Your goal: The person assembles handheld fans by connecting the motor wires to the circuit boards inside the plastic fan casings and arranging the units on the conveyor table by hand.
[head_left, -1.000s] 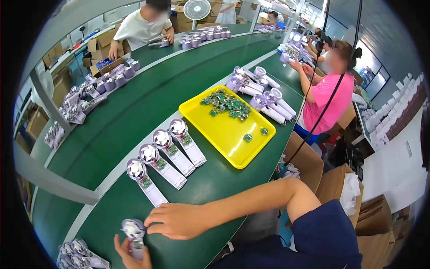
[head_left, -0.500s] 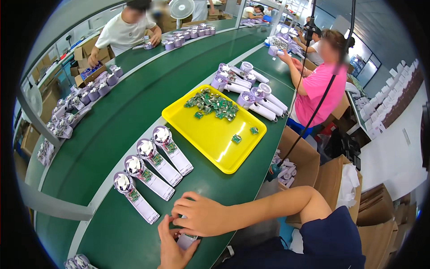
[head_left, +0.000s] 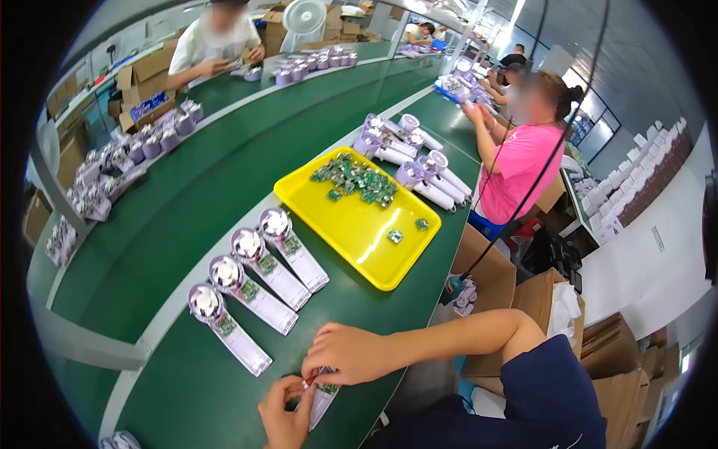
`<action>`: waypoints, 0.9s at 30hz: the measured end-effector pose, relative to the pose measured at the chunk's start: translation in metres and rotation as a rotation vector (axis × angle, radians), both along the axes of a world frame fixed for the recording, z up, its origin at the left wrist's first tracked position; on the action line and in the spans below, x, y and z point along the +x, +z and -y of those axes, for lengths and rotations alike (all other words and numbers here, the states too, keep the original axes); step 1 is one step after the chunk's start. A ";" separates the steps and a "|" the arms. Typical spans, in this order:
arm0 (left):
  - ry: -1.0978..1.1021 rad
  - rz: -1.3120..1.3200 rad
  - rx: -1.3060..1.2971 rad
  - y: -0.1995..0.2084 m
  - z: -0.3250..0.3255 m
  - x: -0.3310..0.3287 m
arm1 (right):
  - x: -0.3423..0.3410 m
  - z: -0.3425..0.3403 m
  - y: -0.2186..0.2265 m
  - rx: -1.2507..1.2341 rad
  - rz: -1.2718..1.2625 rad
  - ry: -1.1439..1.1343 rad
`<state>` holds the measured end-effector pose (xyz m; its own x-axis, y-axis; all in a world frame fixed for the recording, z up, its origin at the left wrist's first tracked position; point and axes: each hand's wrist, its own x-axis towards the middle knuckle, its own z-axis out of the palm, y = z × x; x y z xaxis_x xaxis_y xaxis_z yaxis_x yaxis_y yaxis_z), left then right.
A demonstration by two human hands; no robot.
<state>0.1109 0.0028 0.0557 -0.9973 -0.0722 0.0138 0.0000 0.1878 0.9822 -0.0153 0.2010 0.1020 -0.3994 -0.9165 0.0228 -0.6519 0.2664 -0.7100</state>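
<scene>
Low in the view, my left hand and my right hand meet over a handheld fan body. Its pale lilac handle carries a green circuit board, and my hands cover its upper part. Between the fingertips of both hands is a small red and white piece, perhaps a wire plug; it is too small to tell. To the left, several opened handheld fans lie side by side, with white blades, wires and green boards exposed. Beyond them sits a yellow tray with a heap of green circuit boards and two loose ones.
Several closed lilac and white fans lie past the tray. A person in pink works at the right edge, and another in white sits across the green belt. A dark cable with a teal tool hangs over a carton.
My fingers have drawn together onto the small red and white piece, uncovering more of the board below. The view has shifted slightly. Across the belt, the person's hand has left the blue-filled box.
</scene>
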 end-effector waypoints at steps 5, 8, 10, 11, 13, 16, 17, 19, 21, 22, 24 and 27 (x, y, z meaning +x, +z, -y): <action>-0.012 -0.112 -0.109 0.018 -0.004 -0.001 | 0.005 0.000 0.008 -0.011 0.041 -0.065; 0.000 -0.112 -0.072 0.016 -0.007 -0.004 | 0.011 -0.001 -0.003 -0.135 -0.268 -0.051; -0.052 -0.159 -0.078 0.016 -0.008 -0.009 | 0.007 -0.002 0.001 -0.115 -0.309 -0.046; -0.037 -0.124 -0.091 0.017 -0.008 -0.009 | 0.006 -0.002 0.002 -0.105 -0.316 -0.055; -0.008 -0.107 0.028 0.020 -0.009 -0.004 | 0.007 0.002 0.010 -0.108 -0.221 -0.081; 0.050 -0.085 0.096 0.019 -0.013 -0.007 | 0.007 0.001 0.013 -0.072 -0.146 -0.067; 0.022 -0.106 0.061 0.019 -0.009 -0.009 | 0.006 0.002 0.012 -0.108 -0.196 -0.089; 0.002 -0.121 0.031 0.015 -0.008 -0.007 | 0.007 0.002 0.009 -0.139 -0.239 -0.103; -0.009 -0.171 0.019 0.009 -0.006 -0.005 | 0.009 0.001 0.009 -0.092 -0.176 -0.147; -0.002 -0.169 0.022 0.009 -0.005 -0.005 | 0.010 0.003 0.008 -0.089 -0.174 -0.140; 0.000 -0.153 0.085 0.016 -0.008 -0.005 | 0.012 0.003 0.013 -0.084 -0.162 -0.146; -0.036 -0.187 0.033 0.011 -0.004 -0.007 | 0.010 0.004 0.017 -0.065 -0.144 -0.126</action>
